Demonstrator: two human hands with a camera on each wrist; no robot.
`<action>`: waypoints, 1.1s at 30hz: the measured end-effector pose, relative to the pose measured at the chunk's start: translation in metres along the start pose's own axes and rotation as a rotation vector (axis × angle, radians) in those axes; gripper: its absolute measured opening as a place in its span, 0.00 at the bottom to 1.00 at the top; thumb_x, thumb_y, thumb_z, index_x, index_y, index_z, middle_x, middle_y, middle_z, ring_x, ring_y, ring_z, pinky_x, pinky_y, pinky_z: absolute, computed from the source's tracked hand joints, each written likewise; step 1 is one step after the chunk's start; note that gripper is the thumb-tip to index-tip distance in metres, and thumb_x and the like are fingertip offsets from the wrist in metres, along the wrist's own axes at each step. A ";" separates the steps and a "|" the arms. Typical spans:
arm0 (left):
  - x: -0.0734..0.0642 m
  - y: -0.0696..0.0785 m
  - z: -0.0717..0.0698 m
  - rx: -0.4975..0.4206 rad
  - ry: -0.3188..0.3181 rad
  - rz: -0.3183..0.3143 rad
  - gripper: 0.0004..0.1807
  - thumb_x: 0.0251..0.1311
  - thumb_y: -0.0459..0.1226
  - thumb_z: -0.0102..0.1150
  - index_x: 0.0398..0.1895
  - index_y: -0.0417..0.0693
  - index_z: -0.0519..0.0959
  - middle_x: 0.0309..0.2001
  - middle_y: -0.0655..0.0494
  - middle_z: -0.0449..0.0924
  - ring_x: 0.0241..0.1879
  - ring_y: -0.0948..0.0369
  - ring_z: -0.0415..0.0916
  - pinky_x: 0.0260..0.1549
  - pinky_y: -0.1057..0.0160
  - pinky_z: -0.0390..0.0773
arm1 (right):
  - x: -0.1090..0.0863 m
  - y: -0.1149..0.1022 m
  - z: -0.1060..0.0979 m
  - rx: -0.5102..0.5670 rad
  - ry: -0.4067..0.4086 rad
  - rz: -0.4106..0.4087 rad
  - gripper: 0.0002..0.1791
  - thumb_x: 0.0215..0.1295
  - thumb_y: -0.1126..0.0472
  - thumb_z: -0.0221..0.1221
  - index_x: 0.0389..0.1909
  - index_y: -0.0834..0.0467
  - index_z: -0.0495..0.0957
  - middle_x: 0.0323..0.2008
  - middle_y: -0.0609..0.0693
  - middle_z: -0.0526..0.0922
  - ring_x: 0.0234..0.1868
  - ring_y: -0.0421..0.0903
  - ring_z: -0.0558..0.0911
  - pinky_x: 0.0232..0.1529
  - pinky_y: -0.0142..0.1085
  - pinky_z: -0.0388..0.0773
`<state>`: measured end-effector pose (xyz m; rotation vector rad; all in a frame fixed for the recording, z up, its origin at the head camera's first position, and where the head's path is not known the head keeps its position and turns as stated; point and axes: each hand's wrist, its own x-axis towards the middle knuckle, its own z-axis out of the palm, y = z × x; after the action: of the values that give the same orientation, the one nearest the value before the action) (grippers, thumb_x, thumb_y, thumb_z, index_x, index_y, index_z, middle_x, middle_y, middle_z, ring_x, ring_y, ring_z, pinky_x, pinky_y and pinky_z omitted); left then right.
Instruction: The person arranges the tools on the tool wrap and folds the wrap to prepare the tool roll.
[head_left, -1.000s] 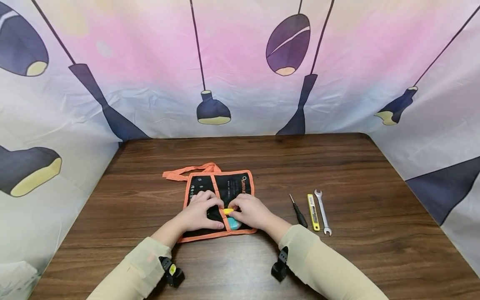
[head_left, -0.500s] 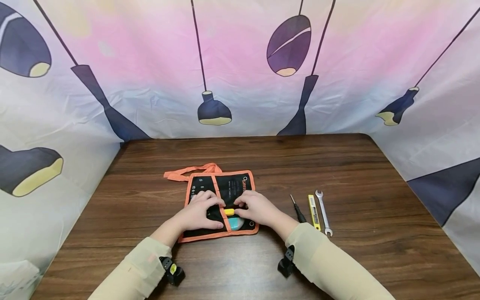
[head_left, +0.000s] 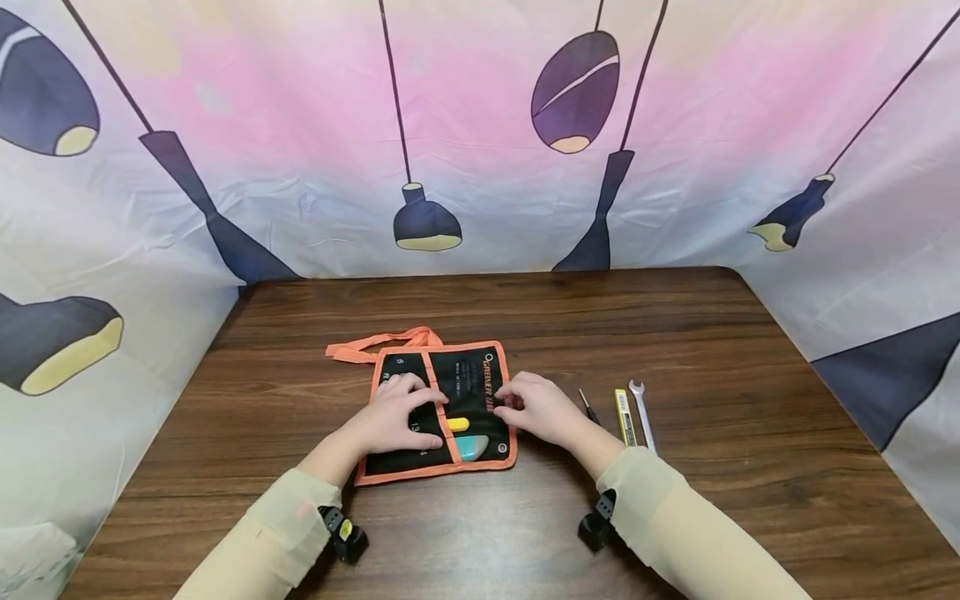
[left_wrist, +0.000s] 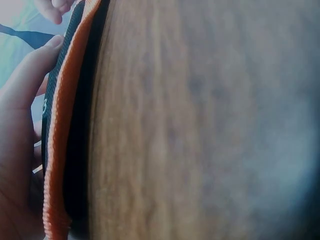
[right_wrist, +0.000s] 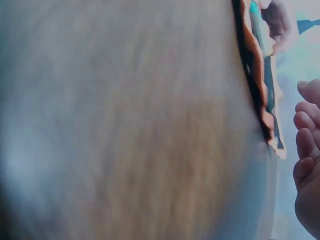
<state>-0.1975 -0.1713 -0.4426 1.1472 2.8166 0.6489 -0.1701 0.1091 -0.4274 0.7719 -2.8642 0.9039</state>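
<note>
Head: black pouch (head_left: 472, 402) flat on table (head_left: 465, 533), orange strap (head_left: 390, 340) trailing far left. Yellow handle (head_left: 459, 425) and teal handle (head_left: 474, 447) tucked in pockets, long axes crosswise, exposed ends pointing right. Orange lettering starts GRE; 13 printed left. Left hand (head_left: 393, 421) rests on pouch, fingers spread; right hand (head_left: 543, 408) loosely curled by right edge.

Left wrist: thumb along pouch.

Right wrist: fingers relaxed.

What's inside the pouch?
The pouch holds a yellow tool and a teal tool, each with one end showing. Their tucked parts are covered; anything wholly inside can't be seen.
</note>
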 end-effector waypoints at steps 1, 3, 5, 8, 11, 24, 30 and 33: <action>0.000 -0.001 0.000 0.004 -0.002 -0.001 0.30 0.47 0.63 0.63 0.54 0.66 0.77 0.43 0.63 0.66 0.43 0.61 0.60 0.44 0.52 0.61 | -0.001 0.001 -0.002 -0.001 0.003 0.004 0.11 0.59 0.57 0.63 0.41 0.58 0.82 0.32 0.42 0.75 0.33 0.38 0.74 0.35 0.33 0.72; 0.000 -0.002 0.000 0.010 -0.010 0.004 0.29 0.47 0.63 0.62 0.54 0.68 0.76 0.43 0.63 0.65 0.42 0.61 0.60 0.43 0.53 0.61 | -0.001 0.005 -0.007 0.004 0.016 0.019 0.12 0.59 0.57 0.63 0.42 0.58 0.83 0.33 0.43 0.76 0.33 0.38 0.75 0.36 0.33 0.73; 0.000 -0.003 0.001 0.010 -0.020 0.011 0.28 0.48 0.63 0.61 0.54 0.70 0.76 0.43 0.63 0.65 0.42 0.62 0.59 0.43 0.54 0.60 | -0.002 0.009 -0.011 0.013 0.036 0.029 0.12 0.59 0.57 0.63 0.42 0.58 0.82 0.33 0.43 0.76 0.34 0.38 0.75 0.36 0.34 0.73; 0.001 -0.004 0.002 0.006 -0.034 0.018 0.27 0.48 0.63 0.61 0.54 0.72 0.76 0.43 0.63 0.65 0.42 0.62 0.59 0.42 0.54 0.59 | -0.003 0.016 -0.017 0.017 0.062 0.041 0.12 0.59 0.56 0.63 0.42 0.58 0.82 0.33 0.43 0.76 0.34 0.39 0.74 0.37 0.35 0.73; 0.001 -0.005 0.003 0.004 -0.033 0.023 0.27 0.48 0.63 0.61 0.53 0.71 0.76 0.43 0.64 0.65 0.42 0.62 0.59 0.41 0.54 0.60 | -0.006 0.022 -0.021 0.004 0.073 0.050 0.13 0.60 0.56 0.62 0.43 0.57 0.82 0.34 0.43 0.77 0.34 0.39 0.74 0.37 0.36 0.73; 0.002 -0.007 0.003 -0.047 -0.027 -0.009 0.26 0.48 0.61 0.63 0.50 0.66 0.77 0.43 0.63 0.65 0.46 0.59 0.60 0.47 0.48 0.60 | -0.028 0.046 -0.038 -0.014 0.184 0.051 0.13 0.58 0.56 0.64 0.41 0.58 0.82 0.34 0.44 0.78 0.32 0.40 0.75 0.35 0.37 0.73; 0.002 -0.007 0.004 -0.046 -0.016 0.001 0.25 0.47 0.60 0.64 0.49 0.65 0.77 0.45 0.61 0.66 0.46 0.58 0.60 0.46 0.50 0.60 | -0.045 0.068 -0.055 -0.029 0.241 0.070 0.13 0.55 0.59 0.66 0.41 0.60 0.82 0.32 0.44 0.78 0.32 0.40 0.76 0.35 0.38 0.74; 0.001 -0.007 0.003 -0.056 -0.014 -0.001 0.25 0.47 0.59 0.65 0.49 0.64 0.77 0.45 0.61 0.66 0.46 0.58 0.60 0.45 0.50 0.60 | -0.053 0.078 -0.063 -0.049 0.242 0.095 0.14 0.55 0.59 0.66 0.41 0.60 0.82 0.32 0.45 0.78 0.32 0.41 0.76 0.35 0.39 0.74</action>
<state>-0.2026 -0.1741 -0.4482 1.1366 2.7681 0.7125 -0.1669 0.2225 -0.4265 0.4883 -2.7171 0.8664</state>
